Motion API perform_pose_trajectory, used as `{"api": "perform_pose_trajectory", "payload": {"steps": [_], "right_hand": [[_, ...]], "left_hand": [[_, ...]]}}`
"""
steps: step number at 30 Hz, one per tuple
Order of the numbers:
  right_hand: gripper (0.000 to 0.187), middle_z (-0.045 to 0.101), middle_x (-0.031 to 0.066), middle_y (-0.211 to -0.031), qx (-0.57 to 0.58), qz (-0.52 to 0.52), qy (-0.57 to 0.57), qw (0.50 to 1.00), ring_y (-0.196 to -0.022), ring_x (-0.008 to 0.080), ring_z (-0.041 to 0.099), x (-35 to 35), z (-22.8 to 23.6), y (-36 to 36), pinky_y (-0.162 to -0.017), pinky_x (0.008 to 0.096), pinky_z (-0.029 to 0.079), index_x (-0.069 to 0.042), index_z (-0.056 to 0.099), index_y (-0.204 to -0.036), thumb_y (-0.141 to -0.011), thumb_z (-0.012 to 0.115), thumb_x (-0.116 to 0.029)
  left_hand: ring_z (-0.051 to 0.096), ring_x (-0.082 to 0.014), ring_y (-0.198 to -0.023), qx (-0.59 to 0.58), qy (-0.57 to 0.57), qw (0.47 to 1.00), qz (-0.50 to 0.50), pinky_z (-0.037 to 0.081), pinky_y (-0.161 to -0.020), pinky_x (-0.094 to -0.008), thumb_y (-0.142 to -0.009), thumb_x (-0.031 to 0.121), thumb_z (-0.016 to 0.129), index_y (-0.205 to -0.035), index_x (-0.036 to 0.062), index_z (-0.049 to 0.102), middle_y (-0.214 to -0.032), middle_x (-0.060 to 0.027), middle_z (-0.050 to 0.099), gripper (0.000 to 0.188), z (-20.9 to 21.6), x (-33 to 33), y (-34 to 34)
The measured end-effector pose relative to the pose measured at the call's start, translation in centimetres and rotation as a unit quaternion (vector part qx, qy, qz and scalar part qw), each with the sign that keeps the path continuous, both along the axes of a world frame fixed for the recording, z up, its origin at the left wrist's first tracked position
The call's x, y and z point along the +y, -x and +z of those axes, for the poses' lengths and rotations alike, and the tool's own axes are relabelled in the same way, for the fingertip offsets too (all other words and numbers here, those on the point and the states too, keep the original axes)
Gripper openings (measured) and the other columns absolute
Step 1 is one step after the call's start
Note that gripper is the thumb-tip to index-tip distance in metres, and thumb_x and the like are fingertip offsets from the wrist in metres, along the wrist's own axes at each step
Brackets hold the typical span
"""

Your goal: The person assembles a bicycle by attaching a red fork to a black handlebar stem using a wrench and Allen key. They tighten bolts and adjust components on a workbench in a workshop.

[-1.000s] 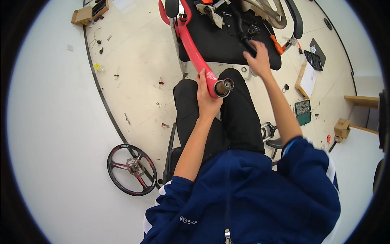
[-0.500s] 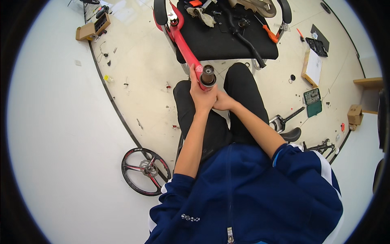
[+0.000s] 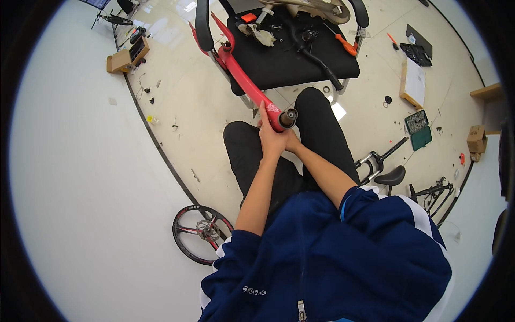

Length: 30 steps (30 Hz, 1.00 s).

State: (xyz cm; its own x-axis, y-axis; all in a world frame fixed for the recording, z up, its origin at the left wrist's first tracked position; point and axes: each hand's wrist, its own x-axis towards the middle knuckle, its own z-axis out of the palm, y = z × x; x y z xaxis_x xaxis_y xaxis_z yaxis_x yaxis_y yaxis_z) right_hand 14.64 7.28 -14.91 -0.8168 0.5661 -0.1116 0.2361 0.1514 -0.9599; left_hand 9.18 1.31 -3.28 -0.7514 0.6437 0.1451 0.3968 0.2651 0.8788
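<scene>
A red bicycle frame (image 3: 244,78) slants from the chair down to my knees. Its forked far end is beside the chair's left armrest, and a dark metal cylinder (image 3: 288,118) pokes out of its near end. My left hand (image 3: 272,140) is closed round the tube just behind that end, one finger stretched along its side. Pressed in beneath the same end, my right hand (image 3: 293,141) grips from the right; its fingers are mostly hidden behind the frame and the left hand.
On the black chair seat (image 3: 257,70) lie a black handlebar (image 3: 319,60), an orange-handled screwdriver (image 3: 346,45) and a whitish glove or cloth (image 3: 262,35). A spoked wheel (image 3: 185,244) leans at lower left. Right, on the floor, are a green case (image 3: 421,138), a suspension fork (image 3: 380,158) and a saddle (image 3: 391,176).
The frame's near end has shifted slightly right and down in the picture, its cylinder now tilted to the right. Both hands have gone with it, still holding. The view has shifted too.
</scene>
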Motion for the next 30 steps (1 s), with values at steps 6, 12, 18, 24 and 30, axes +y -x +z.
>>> {"api": "perform_pose_trajectory", "payload": {"steps": [6, 12, 18, 24, 30], "right_hand": [[0.05, 0.071, 0.0165, -0.11, -0.037, -0.075, 0.076, 0.994, -0.106, 0.0288, 0.067, -1.0, 2.1, 0.8, -0.089, 0.0406, 0.052, -0.001, 0.061, -0.12, -0.077, 0.075, -0.02], [0.049, 0.071, 0.0162, -0.11, -0.052, -0.117, 0.115, 0.985, -0.105, 0.0283, 0.068, -0.9, 3.1, 1.1, -0.089, 0.0402, 0.052, -0.001, 0.062, -0.119, -0.077, 0.075, -0.02], [0.048, 0.071, 0.0159, -0.109, -0.06, -0.138, 0.133, 0.98, -0.104, 0.0278, 0.068, -0.6, 3.2, 0.7, -0.088, 0.0399, 0.052, -0.001, 0.062, -0.118, -0.076, 0.075, -0.019], [0.047, 0.071, 0.0156, -0.108, -0.062, -0.15, 0.139, 0.977, -0.103, 0.0273, 0.068, -0.6, 3.8, 0.9, -0.087, 0.0395, 0.053, 0.0, 0.063, -0.117, -0.076, 0.075, -0.019], [0.046, 0.071, 0.0153, -0.108, -0.066, -0.157, 0.142, 0.975, -0.103, 0.0268, 0.068, -0.7, 3.8, 0.2, -0.086, 0.0391, 0.053, 0.0, 0.063, -0.116, -0.076, 0.075, -0.019]], "left_hand": [[0.067, -0.0416, -0.102, -0.006, 0.016, 0.999, 0.034, 0.053, -0.085, -0.0445, -0.077, 0.005, 0.074, -0.156, 0.0126, 0.018, -0.113, -0.0269, 0.064, 0.097, 0.4, 0.1, -1.2], [0.062, -0.0496, -0.095, 0.017, -0.009, 0.999, 0.042, 0.049, -0.085, -0.051, -0.071, 0.0, 0.071, -0.157, 0.0132, 0.015, -0.101, -0.031, 0.063, 0.104, -0.2, 0.3, -1.6], [0.063, -0.0481, -0.099, -0.013, 0.015, 0.999, 0.034, 0.051, -0.087, -0.0494, -0.068, 0.0, 0.075, -0.157, 0.017, 0.016, -0.104, -0.0306, 0.063, 0.109, -0.1, 0.0, -1.7], [0.066, -0.0434, -0.101, -0.069, 0.024, 0.997, 0.021, 0.052, -0.089, -0.0444, -0.067, 0.004, 0.081, -0.157, 0.0156, 0.018, -0.107, -0.0273, 0.064, 0.111, -0.9, -0.1, -1.3], [0.066, -0.0312, -0.107, -0.077, -0.016, 0.997, 0.019, 0.052, -0.092, -0.0368, -0.067, 0.005, 0.078, -0.151, 0.0047, 0.029, -0.117, -0.021, 0.064, 0.097, -3.7, -0.7, -0.8]]}}
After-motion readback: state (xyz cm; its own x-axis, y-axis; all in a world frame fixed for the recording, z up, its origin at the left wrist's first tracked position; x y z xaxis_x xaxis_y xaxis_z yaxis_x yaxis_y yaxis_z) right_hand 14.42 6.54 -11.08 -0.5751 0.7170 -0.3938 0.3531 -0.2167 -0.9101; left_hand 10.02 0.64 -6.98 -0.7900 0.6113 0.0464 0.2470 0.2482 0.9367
